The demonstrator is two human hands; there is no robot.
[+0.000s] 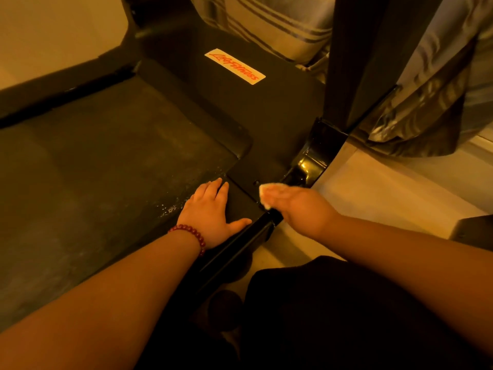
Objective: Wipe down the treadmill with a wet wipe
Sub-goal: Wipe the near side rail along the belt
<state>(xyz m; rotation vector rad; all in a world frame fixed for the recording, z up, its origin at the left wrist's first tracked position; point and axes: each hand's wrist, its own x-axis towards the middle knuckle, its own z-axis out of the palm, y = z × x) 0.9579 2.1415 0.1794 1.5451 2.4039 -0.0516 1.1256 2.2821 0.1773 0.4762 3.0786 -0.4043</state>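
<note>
The black treadmill fills the view, its dusty belt on the left and a motor cover with a white and red label beyond. My left hand, with a red bead bracelet on the wrist, rests flat on the right side rail next to the belt's edge, fingers straight. My right hand presses a white wet wipe onto the side rail near the foot of the upright post; the wipe shows from under my fingers, which look blurred.
A black upright post rises at the right from a glossy bracket. Striped fabric and a curtain hang behind it. Pale floor lies right of the treadmill. My dark-clothed knee is below.
</note>
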